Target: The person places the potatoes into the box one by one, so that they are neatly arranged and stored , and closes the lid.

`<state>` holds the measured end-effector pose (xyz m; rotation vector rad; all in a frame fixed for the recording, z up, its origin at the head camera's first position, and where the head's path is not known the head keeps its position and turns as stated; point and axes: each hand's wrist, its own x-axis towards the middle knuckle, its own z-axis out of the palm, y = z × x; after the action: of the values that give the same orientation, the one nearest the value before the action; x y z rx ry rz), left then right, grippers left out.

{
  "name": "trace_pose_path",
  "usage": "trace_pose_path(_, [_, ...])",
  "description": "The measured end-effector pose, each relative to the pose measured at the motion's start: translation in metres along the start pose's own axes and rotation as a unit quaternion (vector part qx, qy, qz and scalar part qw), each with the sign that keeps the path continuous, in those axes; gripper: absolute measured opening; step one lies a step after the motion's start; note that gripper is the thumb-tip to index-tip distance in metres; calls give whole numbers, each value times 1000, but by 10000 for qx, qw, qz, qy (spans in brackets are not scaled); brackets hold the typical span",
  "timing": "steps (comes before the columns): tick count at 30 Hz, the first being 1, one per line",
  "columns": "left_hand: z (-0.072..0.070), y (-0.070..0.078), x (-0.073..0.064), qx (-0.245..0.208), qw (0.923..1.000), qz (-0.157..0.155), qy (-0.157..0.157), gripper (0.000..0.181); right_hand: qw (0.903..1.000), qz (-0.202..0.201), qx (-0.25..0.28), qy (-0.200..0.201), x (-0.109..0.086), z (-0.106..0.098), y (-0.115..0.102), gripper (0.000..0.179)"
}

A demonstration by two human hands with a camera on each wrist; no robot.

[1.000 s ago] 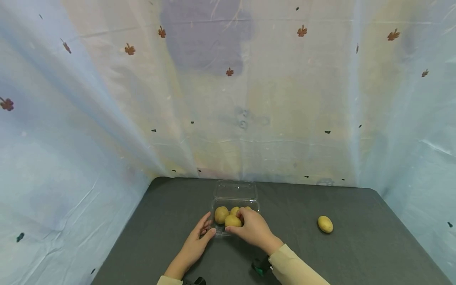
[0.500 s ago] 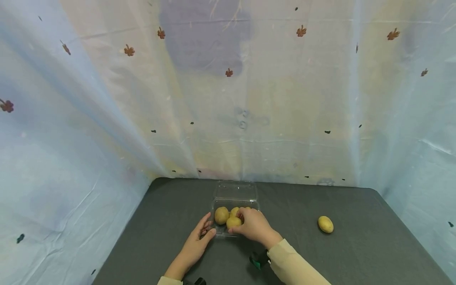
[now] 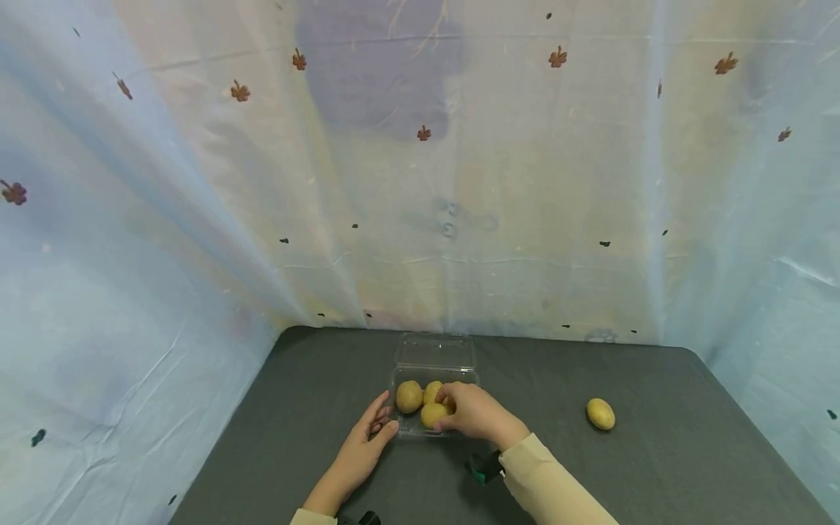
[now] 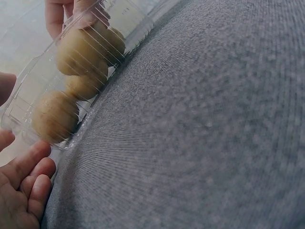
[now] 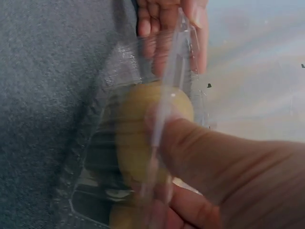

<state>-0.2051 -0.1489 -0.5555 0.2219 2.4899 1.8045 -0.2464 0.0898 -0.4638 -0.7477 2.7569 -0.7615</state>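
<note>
A clear plastic clamshell box [image 3: 435,353] stands on the table with its lid raised at the back. Inside it lie several yellow-brown potatoes, one at the left [image 4: 55,117]. My right hand [image 3: 484,415] reaches into the box and pinches the front potato [image 3: 433,415] between thumb and fingers. In the right wrist view the thumb presses that potato [image 5: 136,131], seen through the box wall. My left hand [image 3: 357,452] is at the box's left side, fingers mostly extended, thumb at the front left corner. The right hand partly hides the potatoes at the box's right end.
Another potato [image 3: 600,413] lies alone on the dark grey table [image 3: 656,459], to the right of the box. A patterned, pale curtain [image 3: 525,182] surrounds the table at the back and sides. Dark straps show near both wrists.
The right hand has shifted the front potato slightly to the right and toward the front inside the box. The left hand and the box stay where they were.
</note>
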Motion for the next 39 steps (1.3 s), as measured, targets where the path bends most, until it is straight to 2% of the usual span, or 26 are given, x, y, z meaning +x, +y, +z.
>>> trace_pose_path(5, [0,1,1,30,10000,-43,-10,61,9997,-169,-199,26,-1,4,-1,25])
trace_pose_path(10, [0,2,1,15,10000,-74,7,61,9991,-195,-322,169,-1,5,-2,22])
trace_pose_path(17, [-1,1,2,41,10000,-86,11,61,9988,-52,148,469,5,17,-4,20])
trace_pose_path(22, [-1,1,1,-22,10000,-4,10,61,9974,102,562,449,9,28,-9,16])
trace_pose_path(34, [-1,2,1,-36,10000,19,-43,64,9971,156,554,499,10,29,-15,17])
trace_pose_path(39, [-2,1,1,-25,10000,-52,-54,64,9961,73,741,468,12,32,-16,15])
